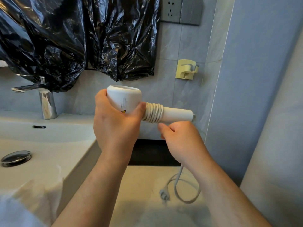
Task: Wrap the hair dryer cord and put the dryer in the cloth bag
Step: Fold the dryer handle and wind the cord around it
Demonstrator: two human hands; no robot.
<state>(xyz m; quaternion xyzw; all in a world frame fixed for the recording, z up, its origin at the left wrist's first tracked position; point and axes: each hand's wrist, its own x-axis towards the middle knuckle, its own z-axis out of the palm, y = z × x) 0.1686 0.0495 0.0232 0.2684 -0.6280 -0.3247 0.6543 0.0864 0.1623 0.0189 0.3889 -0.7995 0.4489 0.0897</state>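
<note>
My left hand grips the body of the white hair dryer, which I hold up in front of the wall with its handle pointing right. Several turns of white cord lie coiled round the handle near the body. Just below the handle, my right hand is curled round the cord. The loose end of the cord hangs down below that hand in a loop, and its plug dangles above the floor. A pale cloth, blurred, lies at the lower left.
A white washbasin with a chrome tap and drain plug is on the left. Black plastic sheeting covers the wall above. A yellowish wall holder and a grey socket are on the tiled wall.
</note>
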